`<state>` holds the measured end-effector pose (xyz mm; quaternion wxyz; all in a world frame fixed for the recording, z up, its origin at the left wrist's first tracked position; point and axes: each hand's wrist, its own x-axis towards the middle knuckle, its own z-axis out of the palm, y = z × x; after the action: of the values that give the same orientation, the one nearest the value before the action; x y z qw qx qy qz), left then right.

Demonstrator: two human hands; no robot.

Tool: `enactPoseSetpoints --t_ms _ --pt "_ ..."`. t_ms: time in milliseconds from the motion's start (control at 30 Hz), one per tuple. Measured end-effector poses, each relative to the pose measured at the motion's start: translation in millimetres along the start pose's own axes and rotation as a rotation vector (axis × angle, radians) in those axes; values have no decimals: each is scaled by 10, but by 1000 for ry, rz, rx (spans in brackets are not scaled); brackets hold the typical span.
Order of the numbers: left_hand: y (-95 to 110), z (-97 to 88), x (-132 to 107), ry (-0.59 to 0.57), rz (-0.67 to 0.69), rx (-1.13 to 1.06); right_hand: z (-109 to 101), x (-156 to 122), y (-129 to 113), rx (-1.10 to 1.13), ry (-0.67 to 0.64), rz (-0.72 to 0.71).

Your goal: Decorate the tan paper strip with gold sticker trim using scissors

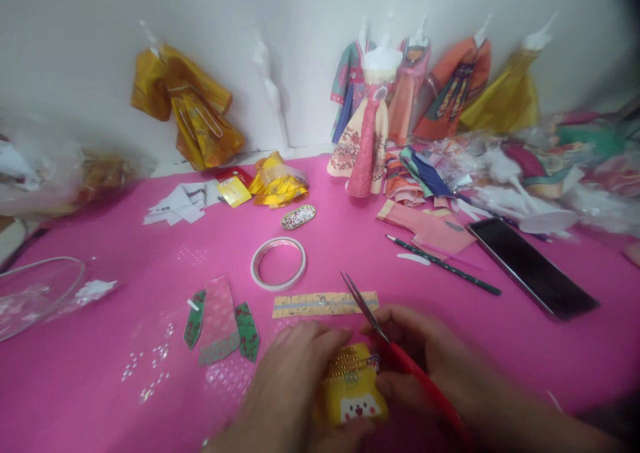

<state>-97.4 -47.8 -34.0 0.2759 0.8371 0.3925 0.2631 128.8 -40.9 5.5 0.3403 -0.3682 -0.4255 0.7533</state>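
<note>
My left hand is closed around the edge of a small yellow card with a white cartoon animal face on it. Gold bead chain lies in rows across the card's upper part. In my right hand are red-handled scissors, their slim pointed blades slightly apart and aimed up and left. The right fingertips are close to the card's right edge; whether they touch it I cannot tell. Just beyond the hands lies a cream patterned strip with a grey band along its middle.
A tape roll and an oval patterned case lie ahead. Pink and green fabric pieces are at left. A dark pencil and a phone lie right. Dressed doll stands line the wall.
</note>
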Motion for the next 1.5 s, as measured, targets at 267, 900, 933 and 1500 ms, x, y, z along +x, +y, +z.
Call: enactPoseSetpoints --t_ms 267,900,933,1500 --pt "156 53 0 30 -250 -361 21 -28 -6 -34 58 18" --pt "175 -41 253 -292 -780 -1152 70 -33 -21 -20 77 51" --pt "175 -33 251 -293 -788 -1152 80 -31 -20 -33 78 56" --pt "198 -171 409 -86 -901 -928 -452 -295 -315 -1463 73 -347"
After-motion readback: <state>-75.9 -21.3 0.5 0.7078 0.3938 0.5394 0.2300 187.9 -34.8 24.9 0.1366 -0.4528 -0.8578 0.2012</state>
